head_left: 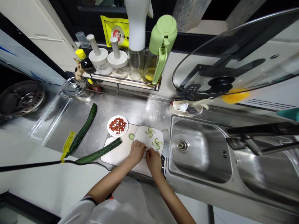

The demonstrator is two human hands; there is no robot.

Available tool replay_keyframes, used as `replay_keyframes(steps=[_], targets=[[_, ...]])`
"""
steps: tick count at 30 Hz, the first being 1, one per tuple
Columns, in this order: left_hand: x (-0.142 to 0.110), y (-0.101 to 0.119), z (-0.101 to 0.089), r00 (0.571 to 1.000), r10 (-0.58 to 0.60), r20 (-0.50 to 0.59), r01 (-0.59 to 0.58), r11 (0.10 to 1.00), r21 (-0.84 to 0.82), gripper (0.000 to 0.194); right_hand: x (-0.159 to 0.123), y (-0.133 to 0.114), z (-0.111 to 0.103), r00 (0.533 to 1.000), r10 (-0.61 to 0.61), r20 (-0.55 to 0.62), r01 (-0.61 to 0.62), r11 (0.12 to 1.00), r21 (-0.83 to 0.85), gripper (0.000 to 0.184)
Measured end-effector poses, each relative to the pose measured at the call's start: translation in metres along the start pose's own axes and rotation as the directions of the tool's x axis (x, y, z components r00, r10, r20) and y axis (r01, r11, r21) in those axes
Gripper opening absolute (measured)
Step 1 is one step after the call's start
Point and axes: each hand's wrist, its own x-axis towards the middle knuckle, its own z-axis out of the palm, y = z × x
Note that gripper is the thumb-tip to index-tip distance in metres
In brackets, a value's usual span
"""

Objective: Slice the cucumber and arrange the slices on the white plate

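Observation:
A white plate (138, 133) with rounded corners rests on the cutting board (114, 155). On it, thin cucumber slices form two pinwheel shapes, one pinwheel (149, 132) above the other pinwheel (157, 143). My left hand (137, 151) and my right hand (152, 158) meet over the plate's near edge, fingers pinched together; a thin dark green sliver shows between them, too small to name surely. A round cucumber piece (131, 136) lies left of the plate. A cut cucumber (102, 152) lies partly across the board. Right of the plate is a wide knife blade (167, 143).
A small plate (108, 127) of chopped red bits stands behind the board. A whole cucumber (81, 132) lies further left, near a lidded pot (80, 93). The sink (201, 149) is at right. Bottles and jars fill a rack (130, 81); a glass lid (233, 59) overhangs the back right.

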Motion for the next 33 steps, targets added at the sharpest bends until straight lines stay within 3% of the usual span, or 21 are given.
replay_keyframes(steps=[8,16,33], targets=[[0.000,0.002,0.002,0.997,-0.081,-0.014,0.082,0.995,0.049,0.018,-0.001,0.007,0.004,0.991,-0.110,-0.080,0.106,0.993,-0.061,0.018],[-0.002,0.002,0.001,0.998,-0.058,-0.011,0.059,0.994,0.093,0.017,-0.008,0.018,0.006,0.911,-0.395,-0.119,0.403,0.914,0.047,0.029],[-0.003,0.003,0.001,0.998,-0.069,-0.009,0.070,0.992,0.103,0.017,-0.008,0.012,0.007,0.914,-0.399,-0.080,0.394,0.917,-0.066,0.033]])
